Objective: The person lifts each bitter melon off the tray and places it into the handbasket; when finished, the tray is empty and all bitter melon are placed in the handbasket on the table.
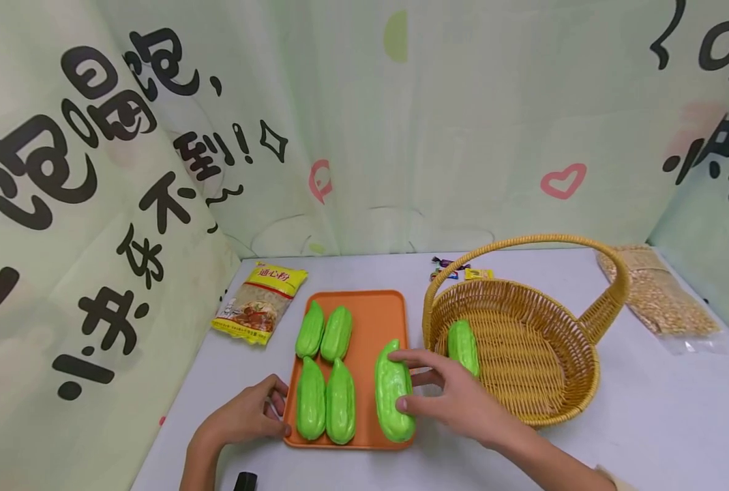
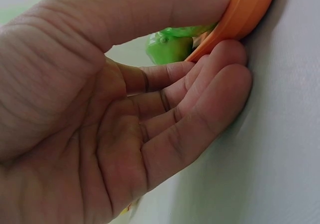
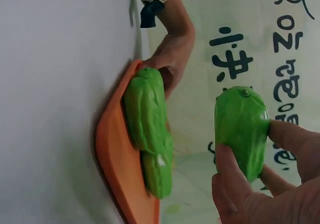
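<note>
- Right now the glossy green ridged toy gourd [image 1: 393,390] sits low and just right of centre in the head view, gripped by the right hand [image 1: 456,395], thumb on its near end and fingers over its far part; the right wrist view shows it pinched clear of the tray.
- It hangs over the right edge of the flat orange plastic tray [image 1: 376,320], between the tray's other contents and the basket.
- Judging by that grip, the step in hand looks like carrying this gourd off the tray; the next move would call for a lift over the basket's rim and a gentle release beside the gourd lying inside.
- Meanwhile the left hand [image 1: 247,416] holds the tray's lower left edge, thumb on top and fingers curled beneath, as the left wrist view shows.
- Four more green gourds [image 1: 326,368] lie on the tray's left part, two above and two below.
- To the right stands the round woven wicker basket with an arched handle [image 1: 579,372], with one green gourd [image 1: 464,346] already inside near its left wall.
- Farther out, a yellow packet of noodles [image 1: 261,301] lies at upper left of the tray, small wrapped sweets [image 1: 456,269] behind the basket, and a clear bag of grain [image 1: 659,290] at the right.
</note>
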`<state>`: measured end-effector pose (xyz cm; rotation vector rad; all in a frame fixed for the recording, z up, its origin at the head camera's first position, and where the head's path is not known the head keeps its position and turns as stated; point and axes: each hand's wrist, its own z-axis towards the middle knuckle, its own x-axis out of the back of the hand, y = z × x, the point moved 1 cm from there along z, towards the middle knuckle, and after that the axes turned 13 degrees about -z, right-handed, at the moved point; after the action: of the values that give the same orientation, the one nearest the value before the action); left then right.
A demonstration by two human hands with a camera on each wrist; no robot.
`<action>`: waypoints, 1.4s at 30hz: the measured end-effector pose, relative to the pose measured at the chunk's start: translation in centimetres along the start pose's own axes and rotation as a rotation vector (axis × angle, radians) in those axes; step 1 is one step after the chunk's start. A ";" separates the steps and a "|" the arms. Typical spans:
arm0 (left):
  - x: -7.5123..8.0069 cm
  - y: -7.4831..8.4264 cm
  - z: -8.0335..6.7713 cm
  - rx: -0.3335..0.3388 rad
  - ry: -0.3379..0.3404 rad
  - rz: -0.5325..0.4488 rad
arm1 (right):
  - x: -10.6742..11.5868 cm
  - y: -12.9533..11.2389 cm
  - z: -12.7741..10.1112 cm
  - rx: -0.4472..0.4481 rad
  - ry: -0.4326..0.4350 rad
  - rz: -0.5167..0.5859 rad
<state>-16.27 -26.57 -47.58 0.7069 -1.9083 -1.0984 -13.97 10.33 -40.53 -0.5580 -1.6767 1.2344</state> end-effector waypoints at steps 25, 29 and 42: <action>0.0 0.1 0.0 -0.001 -0.001 0.006 | 14.0 7.0 -2.7 -0.093 0.068 -0.152; 0.0 0.0 0.0 -0.005 -0.004 -0.006 | 14.2 8.5 -1.9 -0.123 0.049 -0.138; 0.0 0.0 0.0 -0.009 -0.006 -0.013 | 13.3 10.6 0.0 -0.193 0.000 -0.071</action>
<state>-16.29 -26.62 -47.59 0.7123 -1.9049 -1.1179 -21.70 24.94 -44.60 -0.6091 -1.8116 1.0286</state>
